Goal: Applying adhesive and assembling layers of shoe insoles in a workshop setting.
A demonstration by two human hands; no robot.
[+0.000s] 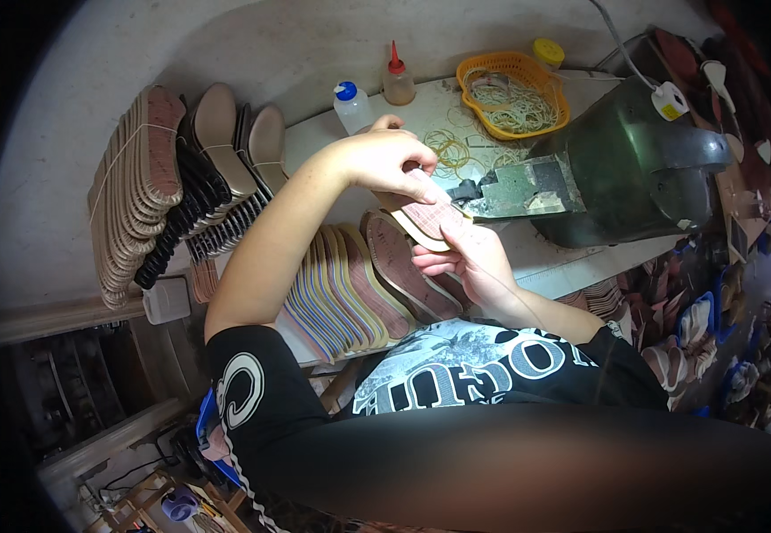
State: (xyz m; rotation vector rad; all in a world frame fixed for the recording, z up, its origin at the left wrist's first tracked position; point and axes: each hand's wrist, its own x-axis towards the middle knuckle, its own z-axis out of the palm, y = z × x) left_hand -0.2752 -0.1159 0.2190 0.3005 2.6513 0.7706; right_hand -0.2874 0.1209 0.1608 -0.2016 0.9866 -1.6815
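Right now, a pink insole (427, 220) is being held at the tip of the green machine (639, 164), pinched on its far part by the left hand (390, 163) and on its near edge by the right hand (481, 258); whether the machine is being touched cannot be told. Both grips are sitting close to the dark working end (467, 192), so a nip could be caused by a slip. Should they be pulling unevenly, the insole could be skewed. Loose bands (446, 149) are lying just beyond and could be snagged.

white table (581, 264) | insole row (327, 284) | orange basket (520, 137) | yellow bands (447, 149) | green machine (621, 169) | red-tipped bottle (398, 85)
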